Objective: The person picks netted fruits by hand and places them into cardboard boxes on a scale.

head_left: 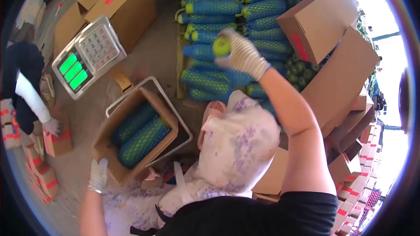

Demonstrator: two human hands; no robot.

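My right hand [238,54], in a striped knit glove, is closed around a long green gourd [221,46]. Its bright green end faces up, and blue netting shows below the hand. It is held above rows of similar netted gourds [214,6]. My left hand [99,175], gloved too, lies with its fingers stretched out against the near left side of an open cardboard box [168,116]. Inside that box two netted gourds [144,142] lie side by side. The box stands on the metal platform of a scale [188,133].
The scale's display head [89,57] glows green, left of the gourd rows. Cardboard boxes [317,22] crowd the right side, and another [127,13] stands behind the display. Another person [26,87] bends over small boxes at far left. My raised knee [240,144], in floral cloth, is between my arms.
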